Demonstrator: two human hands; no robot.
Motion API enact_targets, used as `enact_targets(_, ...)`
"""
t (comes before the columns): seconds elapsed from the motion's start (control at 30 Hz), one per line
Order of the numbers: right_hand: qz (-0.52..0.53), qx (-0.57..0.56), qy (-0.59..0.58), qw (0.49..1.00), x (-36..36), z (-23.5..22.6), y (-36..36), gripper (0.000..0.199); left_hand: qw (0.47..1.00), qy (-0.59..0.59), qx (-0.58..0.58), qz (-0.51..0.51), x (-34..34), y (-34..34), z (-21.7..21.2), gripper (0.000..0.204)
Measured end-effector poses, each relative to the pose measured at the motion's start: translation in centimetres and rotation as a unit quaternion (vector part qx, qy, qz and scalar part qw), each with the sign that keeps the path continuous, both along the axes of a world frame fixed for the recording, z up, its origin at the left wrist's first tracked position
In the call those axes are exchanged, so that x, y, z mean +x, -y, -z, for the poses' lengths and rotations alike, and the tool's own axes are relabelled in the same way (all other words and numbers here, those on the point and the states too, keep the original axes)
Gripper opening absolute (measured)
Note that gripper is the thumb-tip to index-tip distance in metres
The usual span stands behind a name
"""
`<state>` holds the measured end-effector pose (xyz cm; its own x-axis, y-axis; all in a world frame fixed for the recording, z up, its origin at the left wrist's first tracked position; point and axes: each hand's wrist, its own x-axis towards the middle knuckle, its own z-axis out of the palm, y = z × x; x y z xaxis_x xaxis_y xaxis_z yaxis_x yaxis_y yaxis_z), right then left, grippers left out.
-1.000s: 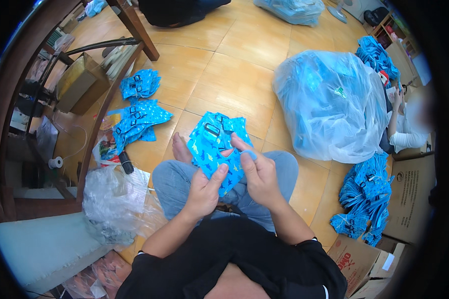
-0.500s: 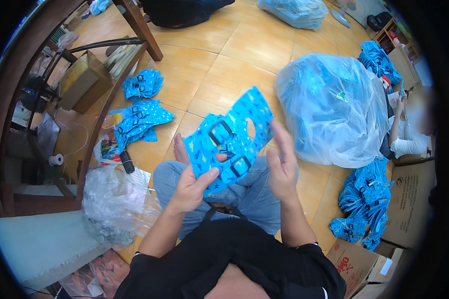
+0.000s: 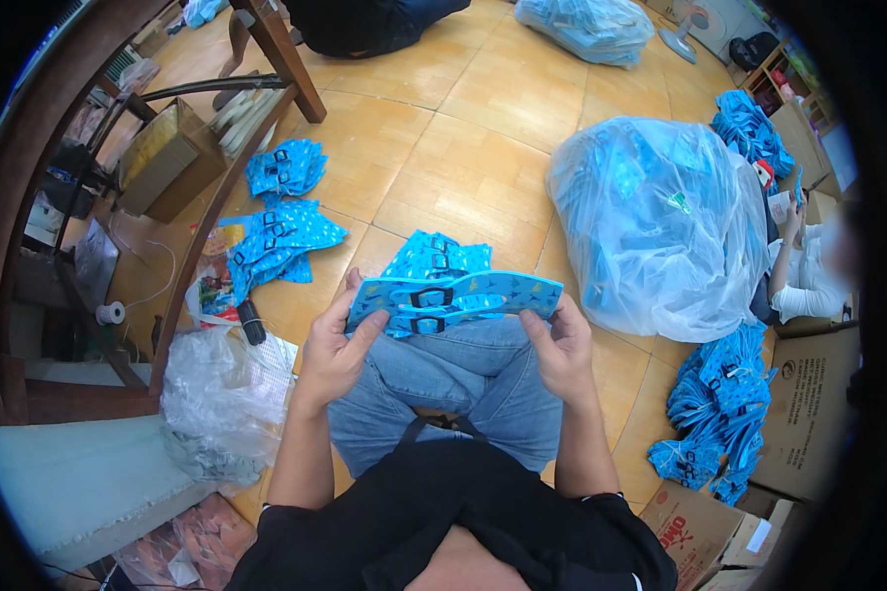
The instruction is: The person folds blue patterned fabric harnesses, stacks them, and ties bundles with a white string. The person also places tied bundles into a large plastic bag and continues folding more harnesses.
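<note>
We've now tipped the blue card stack [image 3: 453, 295] flat, left hand [image 3: 330, 355] and right hand [image 3: 562, 350] gripping its ends above the small pile [image 3: 439, 258] on the floor.

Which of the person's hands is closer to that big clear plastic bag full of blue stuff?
Right. The right hand holds the blue card's end beside the big clear bag; the left hand grips the far end.

Centre of frame: stack of flat packets [image 3: 453, 295] held between left hand [image 3: 330, 350] and right hand [image 3: 562, 350], above the lap. Upper left: two packet piles [image 3: 276, 231] on the floor. Right: filled plastic bag [image 3: 660, 222]. Lower right: packet heap [image 3: 724, 404] beside cardboard boxes [image 3: 808, 414].
</note>
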<state>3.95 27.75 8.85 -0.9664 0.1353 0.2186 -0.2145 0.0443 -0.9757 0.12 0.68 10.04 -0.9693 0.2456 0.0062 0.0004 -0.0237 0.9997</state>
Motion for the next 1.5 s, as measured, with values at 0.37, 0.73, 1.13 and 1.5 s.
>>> enact_targets(0.37,-0.001,-0.005,0.003,1.000,0.5,-0.3,-0.1,0.016,0.999,-0.026,0.022,-0.020,0.0,-0.5,-0.1,0.024)
enact_targets(0.73,0.038,-0.171,0.074,0.982,0.0,-1.6,-0.4,0.044,0.986,0.023,0.163,-0.041,0.2,0.1,-0.1,0.024)
enact_targets(1.13,-0.113,-0.292,0.101,0.944,0.4,-1.5,-1.5,0.066,0.982,0.038,0.178,-0.050,0.2,0.4,-0.2,0.026)
enact_targets(1.5,-0.067,-0.217,0.150,0.962,-0.9,0.4,-2.7,0.052,0.984,0.044,0.153,-0.078,-0.9,-1.1,0.0,0.030)
